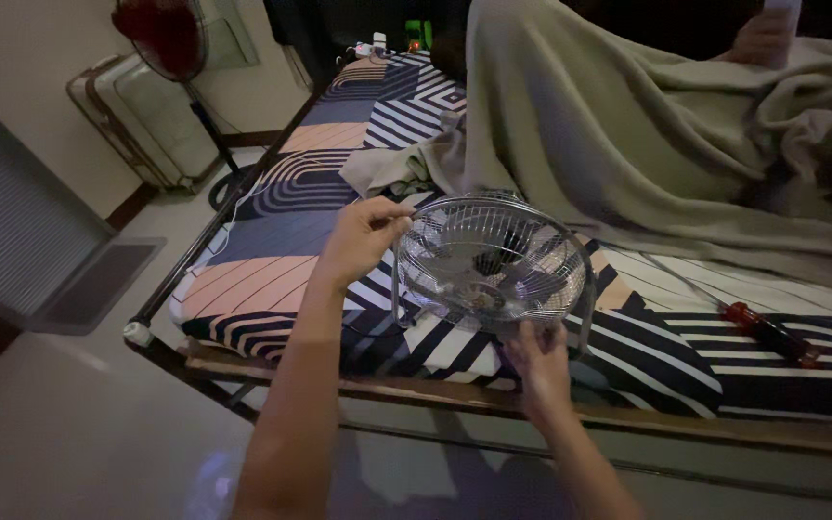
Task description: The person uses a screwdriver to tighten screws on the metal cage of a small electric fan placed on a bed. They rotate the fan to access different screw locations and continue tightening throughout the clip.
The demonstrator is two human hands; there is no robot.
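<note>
**Two hands steadying a wire fan guard on a bed**

The left hand [363, 236] was closed in a pinch on the upper left rim of a round wire fan guard [493, 262], fingertips drawn together on the wire. The right hand [538, 358] gripped the guard's lower edge from below, fingers curled up against the rim. Held at two nearly opposite points, the guard stood tilted with its open face toward the camera, an arrangement that appeared to keep the light cage from rolling or tipping. It rested near the front edge of the bed, on a mattress [281, 260] covered in a striped geometric print. A red-handled screwdriver [770, 333] lay on the mattress well to the right, apart from both hands. Behind the guard, a grey blanket [628, 135] was heaped across the bed. Farther left, on the floor, a standing fan [164, 34] with red blades stood before a pale suitcase [137, 116] leaning against the wall.
</note>
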